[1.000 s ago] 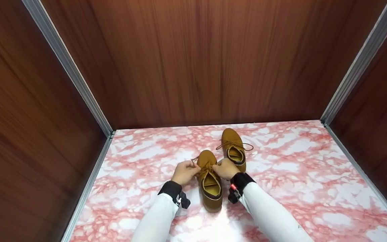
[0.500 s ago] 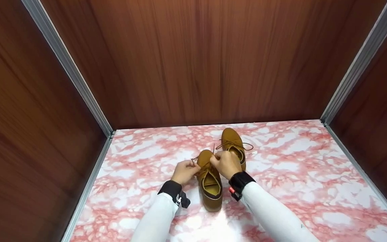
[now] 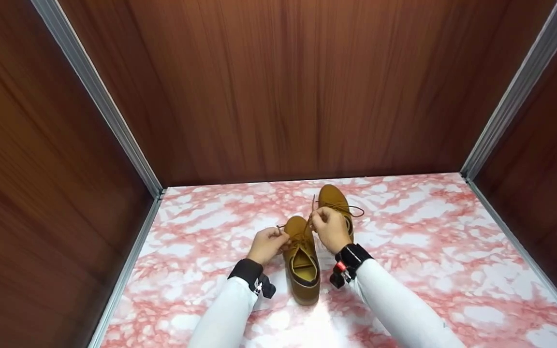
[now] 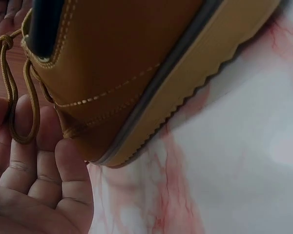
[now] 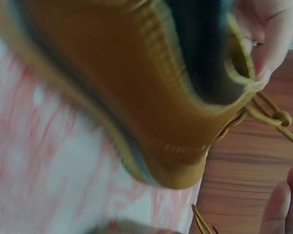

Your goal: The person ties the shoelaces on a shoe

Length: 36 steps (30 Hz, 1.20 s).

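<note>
A tan lace-up shoe (image 3: 306, 292) stands on the floor, toe pointing away from me. My left hand (image 3: 267, 245) is at its left side and pinches a loop of the brown shoelace (image 4: 31, 114) between thumb and fingers. A knot (image 5: 283, 118) sits in the lace above the shoe's tongue. Up and to the right of the toe, my right hand (image 3: 330, 228) pinches the other lace strand, whose free end points upward. Beyond that hand is the second tan shoe (image 3: 330, 194), partly hidden by it, with its laces lying across the top.
The shoes stand on a red-and-white marbled surface (image 3: 428, 270). A brown wood-grain panel (image 3: 278, 96) closes the back, and similar panels stand at left and right. Grey metal strips (image 3: 119, 121) run along the corners.
My right hand has moved from the shoe's lacing up and to the right, drawing the lace strand out with it. My left hand has hardly moved, and both shoes stay in place.
</note>
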Tool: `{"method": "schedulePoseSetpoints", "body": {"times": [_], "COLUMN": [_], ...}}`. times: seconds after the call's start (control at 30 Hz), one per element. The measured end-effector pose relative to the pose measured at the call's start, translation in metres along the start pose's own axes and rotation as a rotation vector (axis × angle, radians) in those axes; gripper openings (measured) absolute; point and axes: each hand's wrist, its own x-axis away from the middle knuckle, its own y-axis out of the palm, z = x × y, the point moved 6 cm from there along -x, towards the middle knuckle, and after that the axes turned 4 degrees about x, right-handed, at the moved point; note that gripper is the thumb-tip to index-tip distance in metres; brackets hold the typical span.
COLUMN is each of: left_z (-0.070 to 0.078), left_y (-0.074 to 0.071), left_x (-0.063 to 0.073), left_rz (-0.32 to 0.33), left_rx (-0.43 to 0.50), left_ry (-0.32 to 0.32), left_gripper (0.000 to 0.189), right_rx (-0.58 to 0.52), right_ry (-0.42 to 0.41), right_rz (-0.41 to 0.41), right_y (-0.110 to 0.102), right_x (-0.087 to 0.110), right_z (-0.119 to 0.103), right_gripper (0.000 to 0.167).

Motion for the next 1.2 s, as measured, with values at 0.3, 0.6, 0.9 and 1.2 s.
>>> {"method": "schedulePoseSetpoints", "body": {"times": [0.3, 0.6, 0.9, 1.2], "left_z": [0.005, 0.014, 0.027, 0.037], "left_y": [0.005, 0.005, 0.006, 0.011], "left_x": [-0.001, -0.002, -0.003, -0.003], "left_rz": [-0.007, 0.028, 0.038, 0.021], "left_rx": [0.096, 0.134, 0.313, 0.491], "left_ry": [0.021, 0.077, 0.128, 0.098], "left_gripper": [0.010, 0.014, 0.008, 0.018], "right_rx": [-0.465, -0.606, -0.553, -0.477], "right_ry": [0.174, 0.195, 0.184, 0.111], "right_rz": [-0.095, -0.212, -0.331, -0.414], "right_y": [0.012, 0.014, 0.007, 0.000], "right_x": [-0.002, 0.000, -0.001, -0.004], "right_z": [0.005, -0.004, -0.007, -0.006], "right_gripper": [0.023, 0.025, 0.028, 0.034]}}
